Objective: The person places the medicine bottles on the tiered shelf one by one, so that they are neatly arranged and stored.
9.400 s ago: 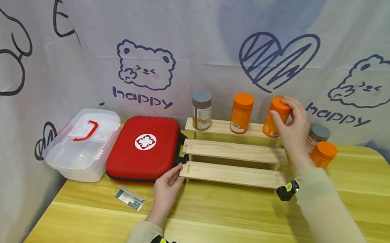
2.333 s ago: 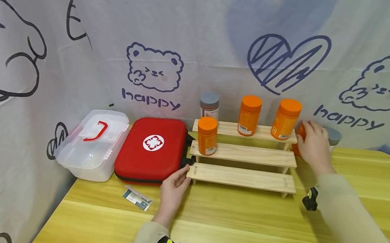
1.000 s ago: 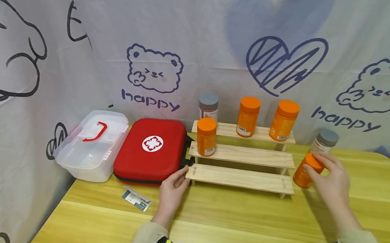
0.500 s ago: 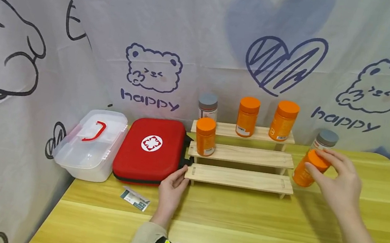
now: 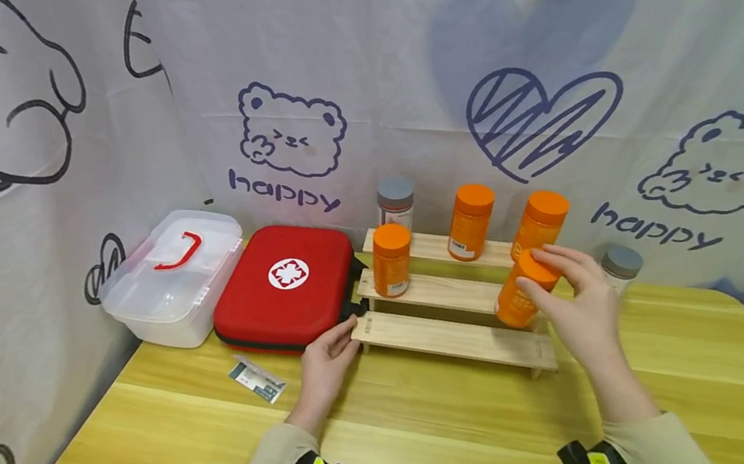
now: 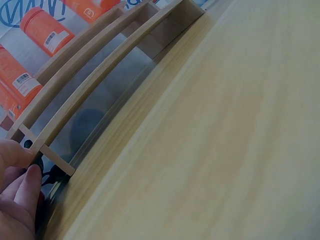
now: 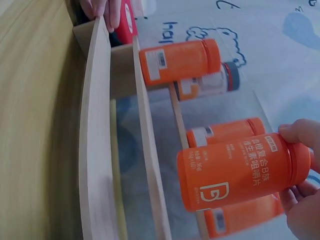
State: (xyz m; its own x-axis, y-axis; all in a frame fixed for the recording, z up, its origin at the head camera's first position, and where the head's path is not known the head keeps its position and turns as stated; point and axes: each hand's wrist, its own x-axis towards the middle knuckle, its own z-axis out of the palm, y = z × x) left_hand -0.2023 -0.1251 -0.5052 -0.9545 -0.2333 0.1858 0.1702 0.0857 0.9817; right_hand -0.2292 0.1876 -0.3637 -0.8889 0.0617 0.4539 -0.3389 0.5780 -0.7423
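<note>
My right hand (image 5: 590, 317) grips an orange vitamin bottle (image 5: 518, 300) by its cap, over the right end of the wooden three-step rack (image 5: 450, 338). In the right wrist view the held bottle (image 7: 232, 172) appears just off the middle board, its label facing the camera. My left hand (image 5: 325, 365) pinches the left end of the lowest board, as the left wrist view also shows. One orange bottle (image 5: 391, 263) stands on the middle board's left. A grey-capped bottle (image 5: 395, 199) and two orange bottles, one (image 5: 470, 223) central and one (image 5: 543, 219) right, stand on the top board.
A red first-aid case (image 5: 281, 307) and a clear plastic box (image 5: 166, 277) with a red handle sit left of the rack. A small packet (image 5: 257, 380) lies in front of them. Behind my right hand is another grey-capped bottle (image 5: 621, 263). A printed curtain (image 5: 386, 42) hangs behind.
The right hand took an orange bottle from the table right of the rack and carried it left over the middle board. Earlier, another orange bottle came onto that board's left. The left hand stayed at the rack.
</note>
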